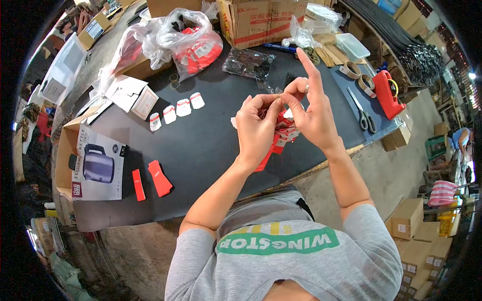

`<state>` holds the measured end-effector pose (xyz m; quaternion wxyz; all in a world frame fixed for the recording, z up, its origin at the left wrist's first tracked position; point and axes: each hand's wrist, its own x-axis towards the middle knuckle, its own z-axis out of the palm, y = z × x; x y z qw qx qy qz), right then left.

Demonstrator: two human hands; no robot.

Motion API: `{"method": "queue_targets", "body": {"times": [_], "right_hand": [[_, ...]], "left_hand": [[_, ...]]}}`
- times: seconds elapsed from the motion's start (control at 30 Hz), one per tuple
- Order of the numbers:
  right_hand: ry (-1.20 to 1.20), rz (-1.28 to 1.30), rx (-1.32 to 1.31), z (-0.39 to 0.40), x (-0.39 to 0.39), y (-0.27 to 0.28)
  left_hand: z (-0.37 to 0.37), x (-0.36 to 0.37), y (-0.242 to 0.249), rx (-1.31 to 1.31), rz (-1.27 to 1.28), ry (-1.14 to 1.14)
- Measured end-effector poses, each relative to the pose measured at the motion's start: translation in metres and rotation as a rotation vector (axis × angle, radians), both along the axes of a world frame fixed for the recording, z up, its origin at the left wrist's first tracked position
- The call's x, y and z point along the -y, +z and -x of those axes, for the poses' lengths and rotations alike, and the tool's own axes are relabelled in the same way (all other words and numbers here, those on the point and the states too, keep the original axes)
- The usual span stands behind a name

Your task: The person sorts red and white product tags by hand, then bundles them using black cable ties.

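My left hand [253,128] and my right hand [315,113] meet above the dark table, thumb and fingertips of each pinched together. What they pinch is too small to make out. On the right hand, the index finger points up and a ring shows. Beneath the hands lies a pile of red and white tags [287,134], partly hidden by them. Just beyond is a clear plastic pack of black strands [246,62]. To the left, several white tags with red bands [183,107] form a row. Nearer my body lie red tags [159,179] and a narrow red piece [138,184].
An electric kettle box [98,163] stands at the left edge. Behind are a clear bag of red tags [198,52] and a cardboard carton [261,22]. On the right lie scissors [362,111], tape rolls [350,70] and a red tape dispenser [387,95].
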<state>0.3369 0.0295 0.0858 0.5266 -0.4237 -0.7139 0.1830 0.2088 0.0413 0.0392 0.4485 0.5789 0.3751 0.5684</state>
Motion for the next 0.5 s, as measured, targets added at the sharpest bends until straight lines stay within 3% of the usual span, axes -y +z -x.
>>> {"method": "queue_targets", "body": {"times": [0.33, 0.43, 0.5], "right_hand": [[-0.086, -0.01, 0.043, -0.003, -0.005, 0.002], [-0.05, 0.123, -0.092, -0.006, -0.004, 0.002], [0.021, 0.33, -0.321, -0.007, -0.002, 0.004]], "left_hand": [[0.001, 0.002, 0.01, -0.201, -0.244, 0.162], [0.003, 0.003, 0.011, -0.205, -0.283, 0.161], [0.004, 0.003, 0.013, -0.202, -0.287, 0.149]]}}
